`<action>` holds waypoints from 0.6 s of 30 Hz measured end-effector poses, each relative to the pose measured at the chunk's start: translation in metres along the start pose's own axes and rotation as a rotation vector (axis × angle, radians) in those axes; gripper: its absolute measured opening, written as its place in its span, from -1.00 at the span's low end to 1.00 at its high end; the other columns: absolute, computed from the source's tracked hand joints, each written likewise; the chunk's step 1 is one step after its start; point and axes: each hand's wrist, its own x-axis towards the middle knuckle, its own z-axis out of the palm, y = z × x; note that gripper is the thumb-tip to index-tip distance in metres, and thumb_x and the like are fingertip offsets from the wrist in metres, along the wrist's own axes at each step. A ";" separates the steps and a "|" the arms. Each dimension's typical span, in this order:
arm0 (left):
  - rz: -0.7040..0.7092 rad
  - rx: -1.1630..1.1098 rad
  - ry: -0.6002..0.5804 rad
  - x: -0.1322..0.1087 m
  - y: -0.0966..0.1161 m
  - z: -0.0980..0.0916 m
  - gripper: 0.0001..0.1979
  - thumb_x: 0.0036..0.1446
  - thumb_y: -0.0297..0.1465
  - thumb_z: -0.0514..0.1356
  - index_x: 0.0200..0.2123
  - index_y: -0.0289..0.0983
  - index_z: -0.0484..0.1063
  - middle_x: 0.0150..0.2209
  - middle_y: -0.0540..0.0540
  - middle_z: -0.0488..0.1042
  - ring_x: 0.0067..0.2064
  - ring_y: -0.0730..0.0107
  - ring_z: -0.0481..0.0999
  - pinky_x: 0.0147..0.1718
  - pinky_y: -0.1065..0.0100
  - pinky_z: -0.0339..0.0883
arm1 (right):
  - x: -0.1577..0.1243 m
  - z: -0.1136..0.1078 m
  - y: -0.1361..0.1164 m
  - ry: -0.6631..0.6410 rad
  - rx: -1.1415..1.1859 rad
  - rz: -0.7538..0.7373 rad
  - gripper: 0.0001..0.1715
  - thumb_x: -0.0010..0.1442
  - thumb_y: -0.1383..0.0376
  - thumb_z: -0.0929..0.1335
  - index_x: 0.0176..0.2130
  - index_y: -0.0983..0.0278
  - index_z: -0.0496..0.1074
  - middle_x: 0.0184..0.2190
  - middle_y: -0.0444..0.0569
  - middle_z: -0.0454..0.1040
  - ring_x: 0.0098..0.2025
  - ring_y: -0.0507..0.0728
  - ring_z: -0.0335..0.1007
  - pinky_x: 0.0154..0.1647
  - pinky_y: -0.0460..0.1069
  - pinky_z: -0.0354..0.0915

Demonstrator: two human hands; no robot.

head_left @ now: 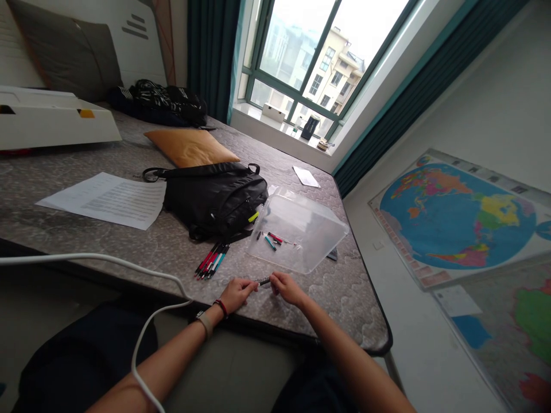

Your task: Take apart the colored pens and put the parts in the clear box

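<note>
Near the front edge of the mattress, my left hand [238, 294] and my right hand [287, 287] pinch opposite ends of a short dark pen piece [264, 281]. Its ends are hidden by my fingers. To the left of my hands lies a bundle of pens [212, 261] in red, black, white and teal. Just beyond them is a clear plastic box [318, 252]. A teal pen piece [270, 243], a red pen piece [275, 237] and other small dark parts show in it.
A black backpack [215, 198] lies behind the pens, with a printed sheet [112, 198] to its left and an orange cushion [191, 147] behind. A white cable [142, 261] crosses above my left forearm. The mattress [344, 304] ends close to the wall map [456, 212].
</note>
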 end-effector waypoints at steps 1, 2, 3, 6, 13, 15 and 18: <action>-0.005 -0.005 -0.004 0.000 0.000 0.000 -0.41 0.11 0.09 0.07 -0.37 -0.33 0.60 -0.68 0.08 0.23 -0.64 0.46 0.31 -0.65 0.47 0.15 | 0.000 0.000 -0.001 0.000 -0.004 -0.005 -0.43 0.32 -0.09 0.18 -0.48 0.26 0.30 -0.60 -0.15 0.35 -0.52 0.02 0.27 -0.41 -0.08 0.19; -0.007 -0.009 -0.009 0.001 0.000 0.000 -0.41 0.11 0.09 0.07 -0.37 -0.33 0.60 -0.68 0.08 0.22 -0.64 0.47 0.31 -0.65 0.47 0.16 | -0.001 -0.001 -0.001 0.000 -0.009 -0.009 -0.43 0.32 -0.09 0.18 -0.48 0.26 0.30 -0.60 -0.15 0.36 -0.52 0.02 0.27 -0.41 -0.08 0.18; -0.006 -0.012 -0.013 0.001 0.000 -0.001 -0.42 0.11 0.08 0.07 -0.37 -0.33 0.59 -0.67 0.08 0.23 -0.63 0.47 0.32 -0.65 0.47 0.16 | -0.001 -0.001 -0.002 0.001 -0.014 -0.011 -0.43 0.32 -0.08 0.18 -0.48 0.26 0.31 -0.59 -0.15 0.36 -0.51 0.02 0.27 -0.42 -0.08 0.18; -0.001 -0.006 -0.009 0.001 -0.001 -0.001 -0.44 0.12 0.06 0.08 -0.37 -0.33 0.60 -0.65 0.07 0.27 -0.63 0.47 0.35 -0.65 0.47 0.14 | -0.003 -0.001 -0.004 0.017 -0.044 -0.031 -0.46 0.33 -0.06 0.18 -0.46 0.27 0.34 -0.56 -0.14 0.37 -0.50 0.02 0.27 -0.42 -0.09 0.15; 0.019 0.014 0.017 0.000 0.000 0.000 -0.45 0.12 0.05 0.09 -0.39 -0.32 0.59 -0.63 0.04 0.32 -0.61 0.45 0.38 -0.63 0.47 0.15 | -0.004 0.010 0.001 0.223 -0.162 -0.092 -0.49 0.35 0.00 0.18 -0.51 0.24 0.28 -0.57 -0.15 0.33 -0.47 0.04 0.21 -0.43 -0.09 0.09; 0.024 0.027 0.011 -0.001 0.001 0.000 -0.47 0.11 0.04 0.11 -0.38 -0.32 0.60 -0.61 0.02 0.36 -0.59 0.45 0.39 -0.62 0.47 0.16 | -0.002 0.015 0.003 0.248 -0.157 -0.065 -0.46 0.34 0.00 0.18 -0.54 0.24 0.27 -0.60 -0.16 0.31 -0.50 0.04 0.20 -0.44 -0.08 0.08; 0.037 0.049 0.005 -0.001 0.002 0.001 -0.49 0.09 0.03 0.14 -0.37 -0.32 0.60 -0.58 0.01 0.41 -0.56 0.45 0.39 -0.59 0.47 0.19 | -0.002 0.019 0.009 0.237 -0.117 -0.012 -0.39 0.34 -0.03 0.15 -0.58 0.24 0.27 -0.64 -0.15 0.30 -0.52 0.04 0.22 -0.43 -0.08 0.11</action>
